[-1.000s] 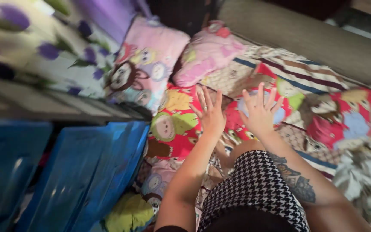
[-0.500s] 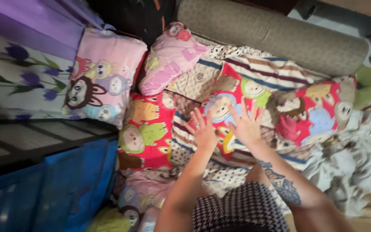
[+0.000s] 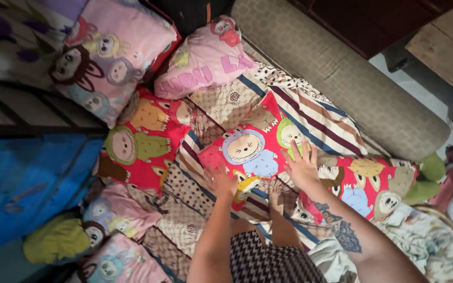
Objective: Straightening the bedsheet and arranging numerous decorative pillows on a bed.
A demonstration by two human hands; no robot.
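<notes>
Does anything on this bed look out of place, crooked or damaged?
Nothing looks damaged or spilled. The red cartoon pillow under the left hand and right hand lies diagonally across the striped sheet. A crumpled floral cloth is bunched at the lower right, beside another red cartoon pillow.

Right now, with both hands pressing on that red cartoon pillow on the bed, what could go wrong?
The left hand and right hand lean on the soft red cartoon-print pillow, which may slide on the striped patterned sheet and tip the person forward. The bare foot sits just below the pillow, among the folds, so it might catch. The pink cartoon pillow nearby could get knocked.
</notes>
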